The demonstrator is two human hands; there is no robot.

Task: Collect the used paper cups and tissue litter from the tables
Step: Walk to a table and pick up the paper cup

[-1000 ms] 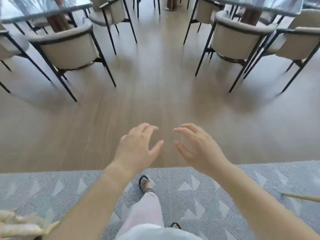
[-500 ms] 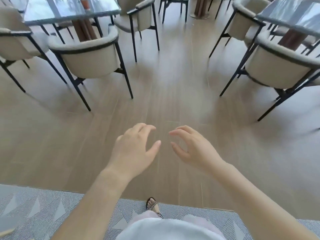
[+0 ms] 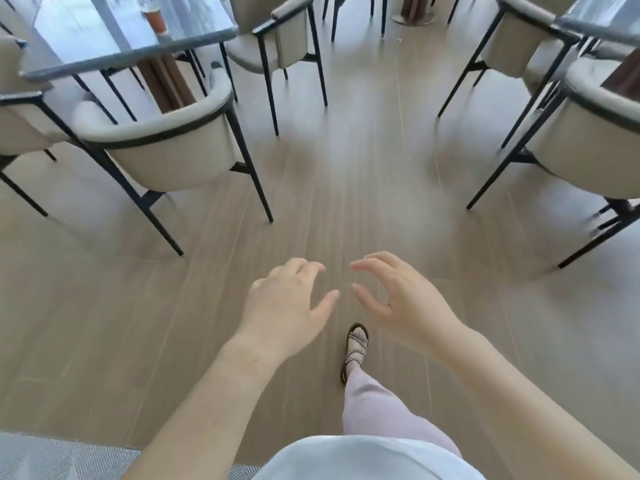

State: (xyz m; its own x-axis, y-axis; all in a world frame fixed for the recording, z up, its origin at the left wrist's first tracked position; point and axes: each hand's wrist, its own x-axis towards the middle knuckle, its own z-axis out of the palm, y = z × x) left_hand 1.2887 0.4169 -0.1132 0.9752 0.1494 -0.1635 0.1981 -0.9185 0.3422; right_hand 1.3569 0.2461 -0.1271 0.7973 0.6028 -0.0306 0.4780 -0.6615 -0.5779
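Both hands are held out in front over the light brown wooden floor (image 3: 346,168), and both are empty. Left hand (image 3: 287,306) has its fingers spread and curled a little, palm down. Right hand (image 3: 398,299) is also spread and curled, close beside the left one but not touching it. One foot in a strappy dark sandal (image 3: 356,344) steps on the floor below the hands. Far off at the top left, a small reddish-brown paper cup (image 3: 154,19) stands upright on the shiny dark grey desk (image 3: 104,46). Round cream chairs with thin black legs (image 3: 166,143) sit around that desk. More cream chairs stand on the right side.
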